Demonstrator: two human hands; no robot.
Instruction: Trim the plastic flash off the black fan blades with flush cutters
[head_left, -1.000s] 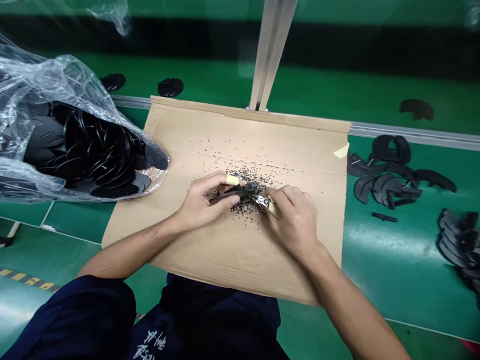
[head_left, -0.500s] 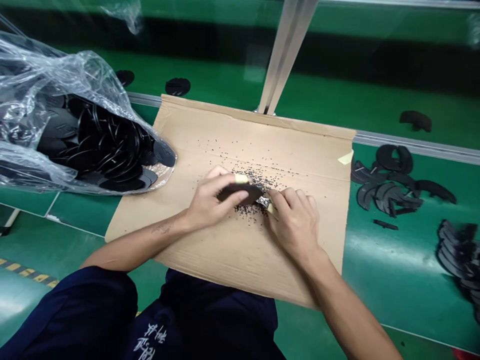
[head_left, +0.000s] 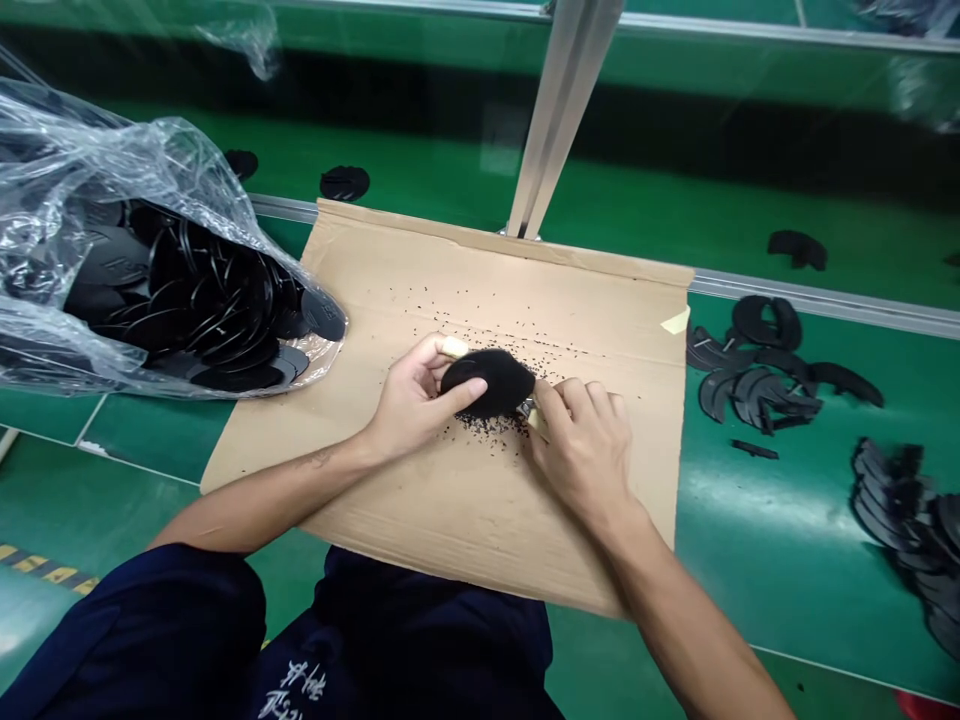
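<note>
A flat, rounded black plastic piece (head_left: 487,384) is tilted up over the cardboard, pinched between the thumb and fingers of my left hand (head_left: 414,402). My right hand (head_left: 583,440) is closed around a small silver metal tool (head_left: 526,405), mostly hidden by the fingers, whose tip meets the right edge of the black piece. Yellowish tape wraps a finger on each hand. Beneath both hands, many tiny black scraps (head_left: 487,430) lie scattered on the cardboard sheet (head_left: 450,530).
At the left, a clear plastic bag (head_left: 150,150) lies open with many black pieces (head_left: 217,300) inside. Curved black parts (head_left: 772,365) lie on the green table at right, with a stack of more (head_left: 900,530) near the edge. A metal post (head_left: 559,120) rises behind the cardboard.
My left hand has turned the black piece so its broad face shows more. My right hand stays at its right edge with the metal tool. The whole view has shifted slightly.
</note>
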